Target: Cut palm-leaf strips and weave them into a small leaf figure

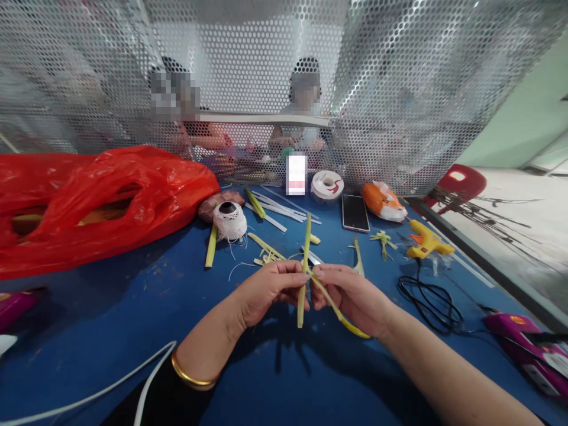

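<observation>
**Over a blue worktop (110, 302), a yellow-green strip (306, 251) stood upright**

The worktop spread beneath everything, and a red plastic bag (62, 195) sprawled across its left side. Near the front middle, the left hand (273, 290) had its grip closed on the yellow-green strip, pinching it about halfway along. The right hand (355, 299) sat just beside, its grip closed on a narrower strip (329, 299). Farther off lay a yellow glue gun (426, 239) to the right, a bundle of white thread (231, 223) to the left, and a dark phone (355, 213). The yellow-green strip looked flat, straight and pale, its lower end cut off bluntly. The narrower strip curved below the right hand into a brighter yellow bend; whether the two were joined could not be told.
</observation>
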Demonstrator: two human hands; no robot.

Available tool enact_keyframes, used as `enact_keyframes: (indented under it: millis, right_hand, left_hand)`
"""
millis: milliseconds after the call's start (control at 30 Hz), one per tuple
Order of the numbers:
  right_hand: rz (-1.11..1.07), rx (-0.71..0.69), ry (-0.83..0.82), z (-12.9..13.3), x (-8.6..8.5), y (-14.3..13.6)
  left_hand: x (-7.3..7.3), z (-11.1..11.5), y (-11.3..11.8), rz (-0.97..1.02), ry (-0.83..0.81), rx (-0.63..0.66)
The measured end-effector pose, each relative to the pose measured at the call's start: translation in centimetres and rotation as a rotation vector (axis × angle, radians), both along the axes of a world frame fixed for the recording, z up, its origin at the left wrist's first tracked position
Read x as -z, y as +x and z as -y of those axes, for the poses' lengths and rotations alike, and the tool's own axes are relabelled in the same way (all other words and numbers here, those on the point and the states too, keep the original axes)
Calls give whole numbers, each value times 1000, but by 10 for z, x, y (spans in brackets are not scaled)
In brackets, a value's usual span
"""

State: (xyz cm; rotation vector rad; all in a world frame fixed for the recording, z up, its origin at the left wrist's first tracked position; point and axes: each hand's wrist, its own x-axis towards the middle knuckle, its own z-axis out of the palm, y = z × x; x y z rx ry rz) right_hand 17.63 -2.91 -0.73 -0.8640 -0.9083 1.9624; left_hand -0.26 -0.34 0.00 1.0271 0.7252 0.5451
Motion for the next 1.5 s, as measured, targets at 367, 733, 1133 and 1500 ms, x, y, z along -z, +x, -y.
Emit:
enact_keyframes:
  millis: [367,733,1133,1500]
  right_hand:
    - [216,129,109,-2,7,-5]
    - [126,18,85,-1,11,-3]
    - [-72,-78,39,-3,0,6]
    - [117,-68,43,0,7,-2]
  left_hand:
    - [4,3,4,-139,49,-16]
    - [5,2,7,-35,44,-94]
    - [-3,1,2,-4,20,-135]
    - [4,1,7,-77,71,-234]
